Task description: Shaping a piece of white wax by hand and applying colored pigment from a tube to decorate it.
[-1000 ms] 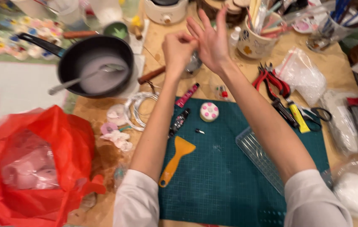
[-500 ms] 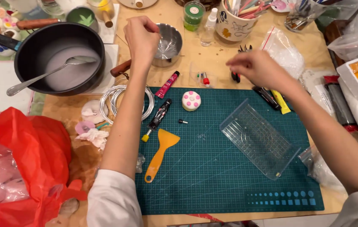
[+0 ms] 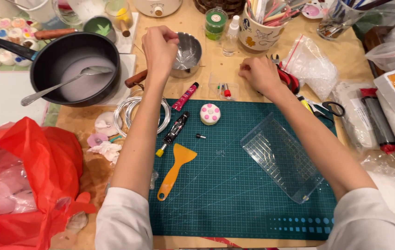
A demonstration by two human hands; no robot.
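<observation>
Left hand [image 3: 160, 46] in a pinched grip on the shiny steel cup's [image 3: 186, 53] rim; right hand [image 3: 258, 76], grip curled on red-handled pliers [image 3: 290, 79], worktop [image 3: 197, 23] cluttered

The person is wearing a white top with short sleeves, and the sleeves are ending just above the elbows. Both forearms are showing bare below them. The left hand [image 3: 160, 46] and the right hand [image 3: 258, 74] are bare too; no ring, watch or glove is showing on them.
</observation>
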